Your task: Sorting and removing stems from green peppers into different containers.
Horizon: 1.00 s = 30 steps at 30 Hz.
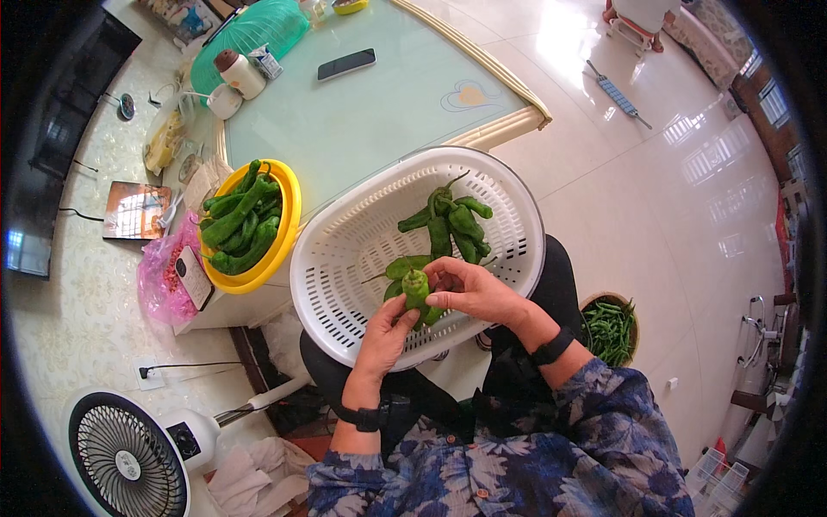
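A white slotted plastic basket [323, 258] rests across my lap. Over its near side, my left hand [386, 336] holds a light green pepper [415, 284] between thumb and fingers, stem end up. My right hand [478, 292] meets the same pepper from the right, its thumb and bent fingers at the pepper's side near the top. Other green peppers [452, 223] lie in a cluster at the basket's far right. A few more peppers [406, 266] lie under and behind my hands, partly hidden.
Left of the basket stands a yellow basin [294, 213] heaped with long green peppers [242, 223]. The glass-topped table [387, 103] carries a smartphone [347, 64] and a bottle [240, 72]. A basket of thin green chillies [607, 329] sits on the floor; a fan [129, 455] stands at lower left.
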### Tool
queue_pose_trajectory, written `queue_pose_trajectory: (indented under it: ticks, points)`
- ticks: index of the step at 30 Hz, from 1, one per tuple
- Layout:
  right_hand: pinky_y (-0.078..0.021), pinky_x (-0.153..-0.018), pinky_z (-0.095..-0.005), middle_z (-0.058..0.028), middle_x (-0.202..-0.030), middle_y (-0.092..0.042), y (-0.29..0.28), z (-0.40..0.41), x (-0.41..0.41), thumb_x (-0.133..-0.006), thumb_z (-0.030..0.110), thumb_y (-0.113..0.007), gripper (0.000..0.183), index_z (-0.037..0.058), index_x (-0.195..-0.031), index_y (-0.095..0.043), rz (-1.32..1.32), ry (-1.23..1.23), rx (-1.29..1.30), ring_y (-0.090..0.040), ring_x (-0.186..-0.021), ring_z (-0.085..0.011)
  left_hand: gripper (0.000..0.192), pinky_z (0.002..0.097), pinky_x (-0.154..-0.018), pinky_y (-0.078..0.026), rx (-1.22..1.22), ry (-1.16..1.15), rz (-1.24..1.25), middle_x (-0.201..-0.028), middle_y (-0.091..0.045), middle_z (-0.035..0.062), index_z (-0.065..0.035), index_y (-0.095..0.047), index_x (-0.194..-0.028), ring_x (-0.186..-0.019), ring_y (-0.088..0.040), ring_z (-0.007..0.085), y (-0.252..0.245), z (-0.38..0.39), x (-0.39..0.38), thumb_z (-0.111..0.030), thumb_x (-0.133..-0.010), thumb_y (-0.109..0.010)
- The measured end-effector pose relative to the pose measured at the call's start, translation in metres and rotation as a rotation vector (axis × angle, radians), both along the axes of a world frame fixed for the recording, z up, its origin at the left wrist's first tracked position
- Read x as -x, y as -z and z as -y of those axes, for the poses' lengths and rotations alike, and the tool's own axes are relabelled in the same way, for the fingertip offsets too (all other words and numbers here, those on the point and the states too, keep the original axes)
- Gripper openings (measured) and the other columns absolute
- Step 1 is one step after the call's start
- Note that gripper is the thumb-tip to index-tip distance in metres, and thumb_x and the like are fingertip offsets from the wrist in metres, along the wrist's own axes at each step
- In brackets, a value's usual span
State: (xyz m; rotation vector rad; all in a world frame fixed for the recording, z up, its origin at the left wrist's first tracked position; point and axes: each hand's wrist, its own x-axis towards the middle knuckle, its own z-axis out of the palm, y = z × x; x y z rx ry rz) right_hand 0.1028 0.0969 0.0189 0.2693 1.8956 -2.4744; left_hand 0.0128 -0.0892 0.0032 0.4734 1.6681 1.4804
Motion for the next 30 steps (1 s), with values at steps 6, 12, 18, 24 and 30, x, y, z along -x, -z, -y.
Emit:
queue_pose_trajectory:
  ticks: [6,12,18,24,30]
  points:
    - [-0.0449,-0.081,-0.0256,-0.0044,-0.098,-0.058,0.004,0.000,0.001,-0.084,0.016,-0.066,0.039,-0.0014,-0.115,-0.049,0.031,0.019,-0.038,-0.053,-0.091,-0.0106,0.038,0.0225,-0.084,-0.041,0.018,0.012,0.040,-0.106,-0.059,0.0003,-0.0010,-0.053,-0.122,-0.093,-0.051,0.0082,-0.007,-0.002,-0.001,-0.018,-0.089,-0.060]
    - [-0.0455,-0.080,-0.0269,-0.0072,-0.097,-0.059,0.002,0.000,0.001,-0.083,0.016,-0.066,0.041,-0.0030,-0.116,-0.050,0.020,0.000,-0.154,-0.054,-0.089,-0.0122,0.040,0.0216,-0.081,-0.041,0.036,0.021,0.035,-0.104,-0.058,-0.0003,-0.0005,-0.051,-0.125,-0.089,-0.050,0.0072,-0.013,-0.003,-0.001,-0.022,-0.091,-0.057]
    - [-0.0468,-0.078,-0.0275,-0.0088,-0.093,-0.061,-0.002,0.000,0.001,-0.082,0.014,-0.067,0.041,-0.0044,-0.115,-0.050,0.072,-0.037,-0.176,-0.057,-0.086,-0.0133,0.039,0.0208,-0.078,-0.040,0.042,0.047,-0.023,-0.101,-0.058,-0.0021,-0.0009,-0.051,-0.125,-0.085,-0.048,0.0061,-0.011,-0.001,-0.001,-0.025,-0.094,-0.052]
    - [-0.0472,-0.075,-0.0269,-0.0080,-0.089,-0.061,-0.005,0.000,0.001,-0.082,0.014,-0.067,0.037,-0.0045,-0.110,-0.051,0.078,-0.046,-0.163,-0.057,-0.082,-0.0127,0.038,0.0211,-0.078,-0.039,0.085,0.067,0.002,-0.100,-0.058,-0.0032,-0.0019,-0.053,-0.122,-0.084,-0.047,0.0063,-0.010,0.001,0.000,-0.028,-0.094,-0.050]
    - [-0.0469,-0.073,-0.0264,-0.0056,-0.085,-0.060,-0.003,0.000,0.001,-0.081,0.011,-0.067,0.033,-0.0036,-0.107,-0.052,0.060,-0.046,-0.144,-0.056,-0.080,-0.0116,0.037,0.0207,-0.081,-0.040,0.046,0.041,0.012,-0.101,-0.059,-0.0012,0.0007,-0.053,-0.121,-0.089,-0.050,0.0066,-0.009,0.000,-0.001,-0.025,-0.094,-0.052]
